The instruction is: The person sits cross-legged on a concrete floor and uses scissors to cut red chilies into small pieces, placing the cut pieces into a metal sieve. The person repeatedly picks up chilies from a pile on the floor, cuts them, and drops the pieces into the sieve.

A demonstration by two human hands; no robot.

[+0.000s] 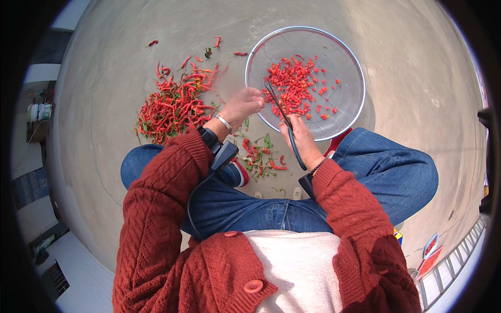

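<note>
Scissors (287, 125) with dark handles are held in my right hand (299, 137), their blades apart and pointing up over the left edge of a round mesh sieve (306, 137). Cut red chili pieces (289, 84) lie in the sieve. My left hand (244, 105), slightly blurred, is just left of the blades, its fingers partly spread; no chili can be made out in it. Left of that hand a heap of whole red chilies (176, 107), mixed with green stems, lies on the concrete floor.
Between my legs lie chili stems, leaves and a few red chilies (278, 166). Single chilies (217, 42) are scattered beyond the heap. My bent knees flank the space. At the lower right stand containers of red pieces (430, 246) beside a ladder-like metal frame (450, 270).
</note>
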